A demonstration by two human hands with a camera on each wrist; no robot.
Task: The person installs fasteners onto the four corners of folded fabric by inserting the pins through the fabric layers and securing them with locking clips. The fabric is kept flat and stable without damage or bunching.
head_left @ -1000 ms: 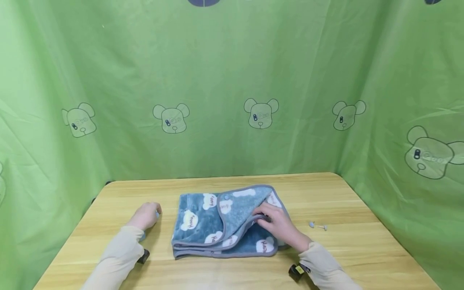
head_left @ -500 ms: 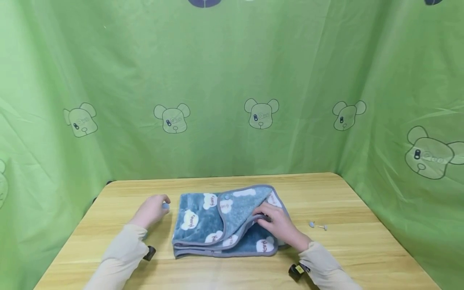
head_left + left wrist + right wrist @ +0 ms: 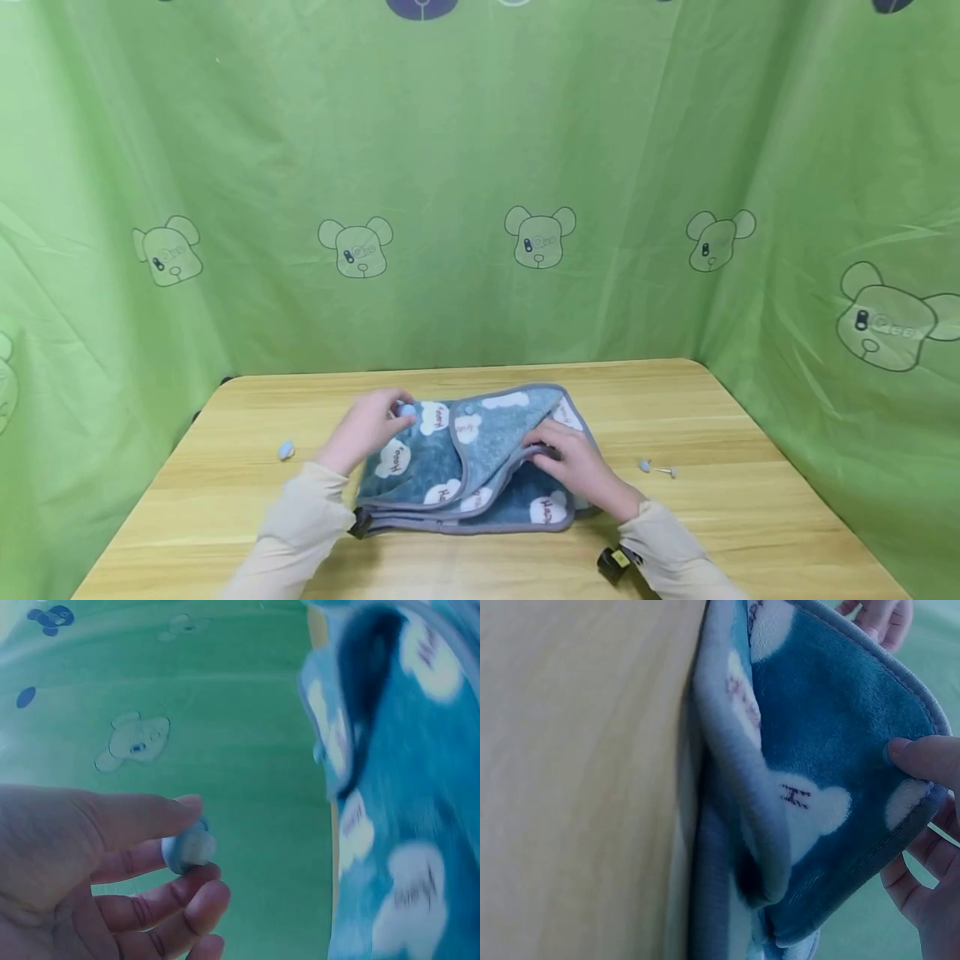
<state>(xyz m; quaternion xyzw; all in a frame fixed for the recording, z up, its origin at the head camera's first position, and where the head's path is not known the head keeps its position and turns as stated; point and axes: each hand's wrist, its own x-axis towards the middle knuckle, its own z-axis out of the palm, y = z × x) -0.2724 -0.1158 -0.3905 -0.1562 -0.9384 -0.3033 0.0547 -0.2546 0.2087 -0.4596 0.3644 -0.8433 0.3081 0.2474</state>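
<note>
A folded teal fleece blanket (image 3: 416,475) with white bear-like patches and grey trim lies mid-table, one layer turned back. My left hand (image 3: 367,429) is over its far left corner. Thumb and fingers pinch a small light-blue round cap (image 3: 180,853) with a pale, cloudy middle, seen close in the left wrist view. My right hand (image 3: 573,462) grips the blanket's trimmed edge on the right. In the right wrist view, the thumb (image 3: 922,759) presses the lifted blanket layer (image 3: 840,697) from one side, fingers behind it; a bit of blue shows at the thumb tip.
Another light-blue cap (image 3: 286,450) lies on the wooden table (image 3: 202,500) to the left. Right of the blanket are a light-blue cap (image 3: 645,465) and a thin pin with a flat head (image 3: 672,472). A green patterned curtain (image 3: 450,317) surrounds the table.
My left hand has moved right from the table's left side to over the blanket, carrying the small cap and uncovering another cap on the table. The right hand keeps its hold.
</note>
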